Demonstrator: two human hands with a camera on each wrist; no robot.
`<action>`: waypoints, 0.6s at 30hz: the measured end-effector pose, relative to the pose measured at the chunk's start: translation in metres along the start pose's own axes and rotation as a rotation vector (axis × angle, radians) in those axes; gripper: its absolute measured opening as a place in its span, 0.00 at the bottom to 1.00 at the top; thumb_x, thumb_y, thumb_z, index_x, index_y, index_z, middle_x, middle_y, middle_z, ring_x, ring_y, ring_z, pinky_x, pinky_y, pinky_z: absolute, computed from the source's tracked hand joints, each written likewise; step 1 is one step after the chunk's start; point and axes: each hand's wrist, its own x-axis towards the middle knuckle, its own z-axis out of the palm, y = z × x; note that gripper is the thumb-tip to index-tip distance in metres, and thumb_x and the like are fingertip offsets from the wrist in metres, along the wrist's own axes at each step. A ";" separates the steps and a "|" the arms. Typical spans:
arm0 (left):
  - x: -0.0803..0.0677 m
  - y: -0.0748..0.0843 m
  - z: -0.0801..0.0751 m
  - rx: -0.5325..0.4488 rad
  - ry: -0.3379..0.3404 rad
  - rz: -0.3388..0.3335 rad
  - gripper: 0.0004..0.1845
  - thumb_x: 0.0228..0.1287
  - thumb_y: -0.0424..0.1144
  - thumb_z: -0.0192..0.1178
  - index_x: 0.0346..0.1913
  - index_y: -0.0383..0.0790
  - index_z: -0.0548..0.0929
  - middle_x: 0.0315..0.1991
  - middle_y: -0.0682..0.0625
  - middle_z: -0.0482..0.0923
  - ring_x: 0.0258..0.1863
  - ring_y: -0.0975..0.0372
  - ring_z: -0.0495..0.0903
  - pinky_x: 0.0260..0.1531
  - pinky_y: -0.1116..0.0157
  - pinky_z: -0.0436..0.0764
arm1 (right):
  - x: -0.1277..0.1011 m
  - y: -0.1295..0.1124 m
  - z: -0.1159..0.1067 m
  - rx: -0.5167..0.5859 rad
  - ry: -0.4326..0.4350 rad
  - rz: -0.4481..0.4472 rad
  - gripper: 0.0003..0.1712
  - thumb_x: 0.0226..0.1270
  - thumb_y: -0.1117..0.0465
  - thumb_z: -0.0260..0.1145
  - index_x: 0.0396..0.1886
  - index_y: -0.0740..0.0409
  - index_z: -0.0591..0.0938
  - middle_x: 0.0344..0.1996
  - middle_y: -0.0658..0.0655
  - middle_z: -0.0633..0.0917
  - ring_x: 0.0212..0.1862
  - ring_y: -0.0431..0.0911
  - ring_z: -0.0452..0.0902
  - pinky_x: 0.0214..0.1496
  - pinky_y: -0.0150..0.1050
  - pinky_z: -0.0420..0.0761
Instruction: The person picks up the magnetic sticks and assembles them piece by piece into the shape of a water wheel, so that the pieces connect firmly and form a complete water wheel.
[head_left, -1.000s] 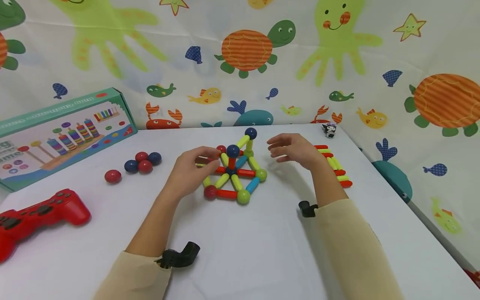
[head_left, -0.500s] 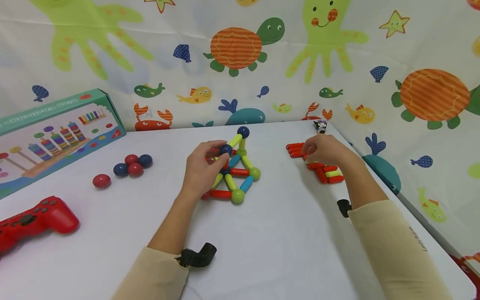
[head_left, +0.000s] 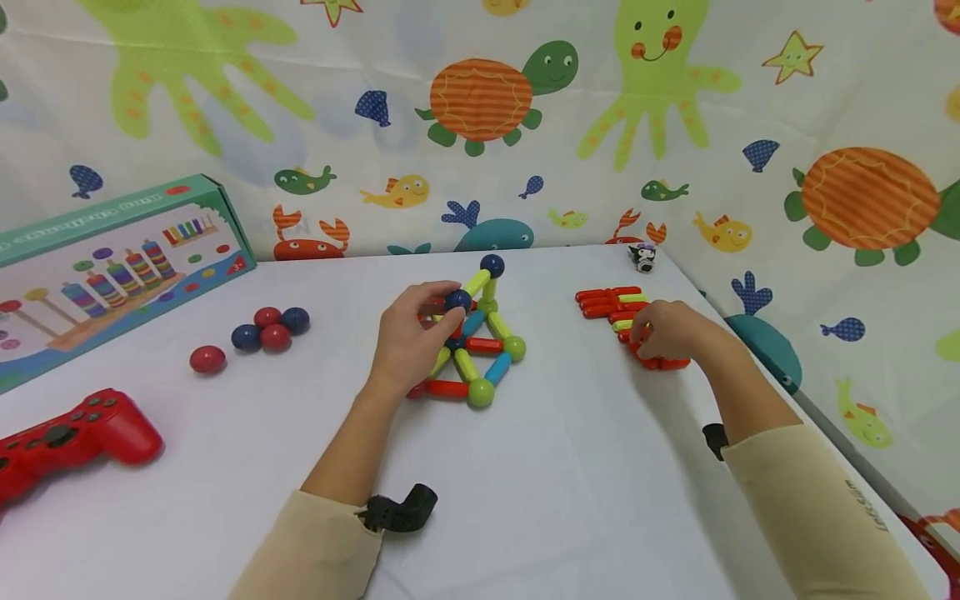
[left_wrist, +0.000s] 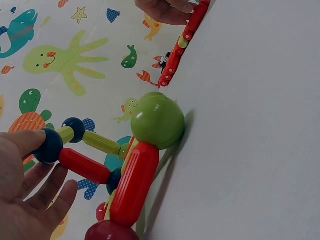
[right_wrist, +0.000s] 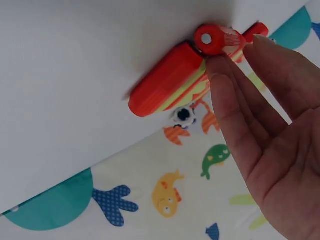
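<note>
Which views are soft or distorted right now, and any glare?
Head view: evenly lit and sharp, soft shadows under the arms, wide-angle bend at the edges. Left wrist view: tilted, the green ball crisp with a small highlight, left hand slightly soft. Right wrist view: tilted, the red sticks blurred, right hand sharper; no strong glare.

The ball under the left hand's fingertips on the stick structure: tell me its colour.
Dark navy blue ball, touched by the left hand; the head view shows it best.
</note>
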 end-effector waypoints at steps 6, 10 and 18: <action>0.000 -0.002 -0.001 -0.009 -0.009 0.007 0.21 0.73 0.41 0.65 0.66 0.48 0.80 0.61 0.48 0.79 0.60 0.54 0.81 0.61 0.55 0.83 | 0.002 -0.004 0.014 0.015 -0.021 -0.047 0.12 0.63 0.65 0.73 0.47 0.59 0.84 0.45 0.63 0.83 0.53 0.59 0.74 0.44 0.41 0.84; 0.001 -0.003 -0.002 -0.011 -0.010 0.001 0.21 0.73 0.41 0.65 0.66 0.48 0.80 0.61 0.48 0.80 0.60 0.55 0.81 0.61 0.55 0.83 | 0.004 -0.008 0.020 0.025 -0.030 -0.082 0.12 0.61 0.66 0.74 0.43 0.58 0.81 0.39 0.58 0.81 0.49 0.54 0.74 0.41 0.37 0.80; 0.001 -0.002 -0.002 -0.016 -0.012 -0.009 0.21 0.73 0.42 0.65 0.66 0.49 0.80 0.60 0.48 0.80 0.60 0.55 0.81 0.62 0.55 0.82 | 0.002 -0.031 0.019 0.123 0.022 -0.197 0.11 0.67 0.66 0.71 0.46 0.57 0.80 0.42 0.58 0.84 0.48 0.52 0.79 0.45 0.39 0.84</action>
